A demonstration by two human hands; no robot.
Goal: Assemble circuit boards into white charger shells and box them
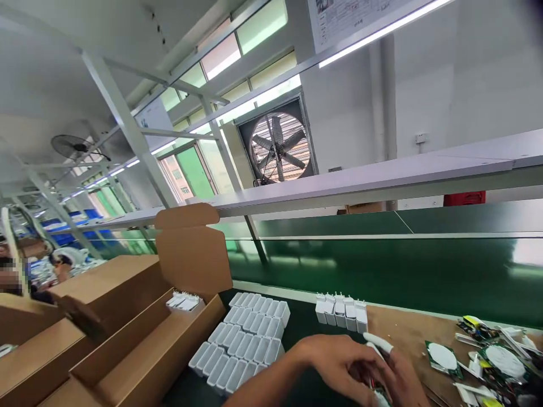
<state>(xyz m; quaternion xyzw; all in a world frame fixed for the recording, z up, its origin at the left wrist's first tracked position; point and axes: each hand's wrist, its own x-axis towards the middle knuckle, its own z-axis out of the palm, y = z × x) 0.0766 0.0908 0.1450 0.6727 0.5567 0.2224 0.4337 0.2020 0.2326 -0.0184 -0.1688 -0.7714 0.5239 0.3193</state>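
My left hand [335,359] reaches in from the bottom, its fingers curled. Close against it is my right hand [403,376], with white covers on its fingertips. Between them is a small part [380,395] with white and green bits; the fingers hide most of it, so its kind cannot be made out. Left of my hands, rows of open white plastic housings [241,333] stand side by side on the dark bench. Beyond the hands is a short row of white box-shaped units [341,312].
An open cardboard box [139,350] at left contains white units [185,302] at its far end. At right, circuit boards [443,359] and a pile of wired parts [504,362] lie on brown board [403,322]. A shelf [339,186] crosses above. A person's arm shows far left.
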